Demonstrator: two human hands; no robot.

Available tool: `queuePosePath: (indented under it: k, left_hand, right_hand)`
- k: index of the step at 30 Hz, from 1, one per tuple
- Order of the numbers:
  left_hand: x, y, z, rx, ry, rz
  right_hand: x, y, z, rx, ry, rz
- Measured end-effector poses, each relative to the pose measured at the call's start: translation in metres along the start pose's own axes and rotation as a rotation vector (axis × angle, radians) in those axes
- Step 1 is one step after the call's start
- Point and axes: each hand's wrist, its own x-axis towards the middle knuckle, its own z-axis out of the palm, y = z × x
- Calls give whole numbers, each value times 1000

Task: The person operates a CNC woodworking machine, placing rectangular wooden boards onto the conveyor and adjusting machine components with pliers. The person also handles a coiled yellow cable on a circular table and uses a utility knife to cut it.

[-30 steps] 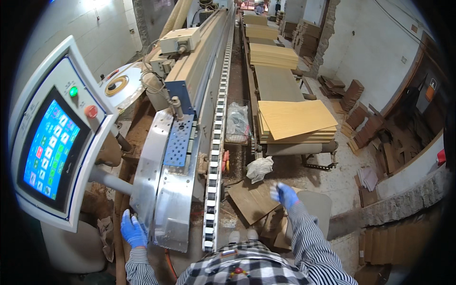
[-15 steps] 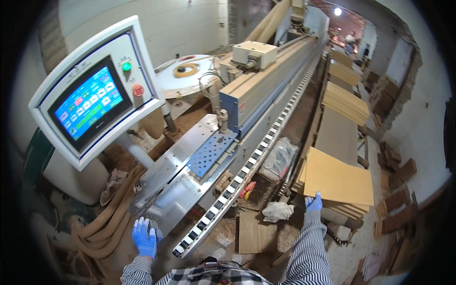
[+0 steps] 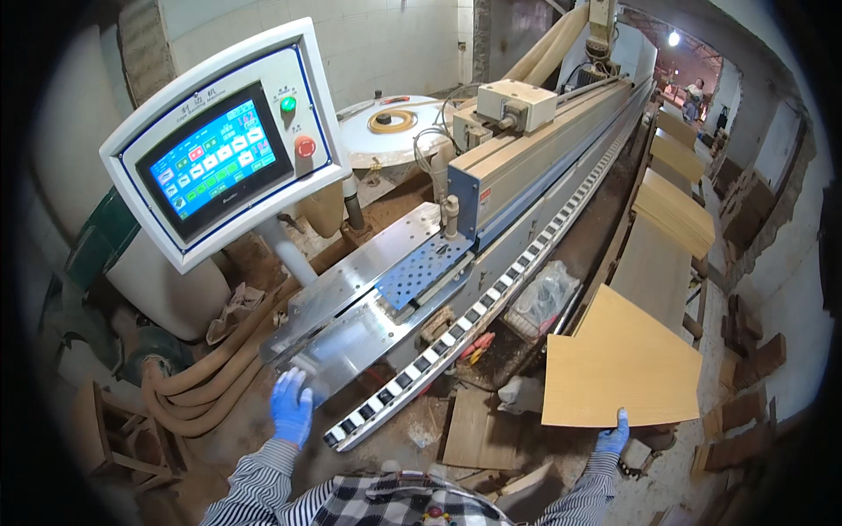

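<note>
Presently, the long machine [image 3: 535,158] presents a contact hazard: its steel end plate [image 3: 355,337] projects beside the left hand [image 3: 291,408], and the plate's edge could snag the glove if the hand slid along it. The left hand is loosely open, fingers apart; whether the fingertips touch the plate cannot be told. The tan panel [image 3: 623,381] lies right of the chain track [image 3: 491,291], at the near end of the row of boards [image 3: 671,215]. The right hand [image 3: 611,436] holds its near edge, one digit over the top. Support beneath the panel is hidden; if that grip were the main support, the panel could twist or slip. A low swing leftward could knock a corner against the track. The round white platform [image 3: 351,131] carries a tan coil [image 3: 390,131]. The wire basket [image 3: 524,326], between track and boards, contains crumpled clear plastic [image 3: 545,291].
</note>
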Motion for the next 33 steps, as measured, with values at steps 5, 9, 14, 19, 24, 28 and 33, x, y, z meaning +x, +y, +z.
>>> queuePosePath:
  k: [5,9,14,19,24,28,33]
  left_hand:
    - [-1,23,-7,-122,-65,110]
    - [-19,38,-15,-221,-126,184]
    - [-44,51,-29,-408,-267,404]
    - [-75,16,-36,-217,-383,613]
    - [-119,-49,-35,-9,-363,536]
    - [-138,-70,-40,67,-324,454]
    - [-131,-72,-32,9,-232,459]
  right_hand:
    - [-106,-27,11,33,16,-5]
    - [-164,-29,37,33,-30,13]
    - [-254,8,101,-129,-297,133]
    - [-322,65,159,-152,-504,399]
    - [-350,125,178,-267,-768,625]
    - [-357,138,207,-489,-804,646]
    - [-354,141,234,-424,-698,325]
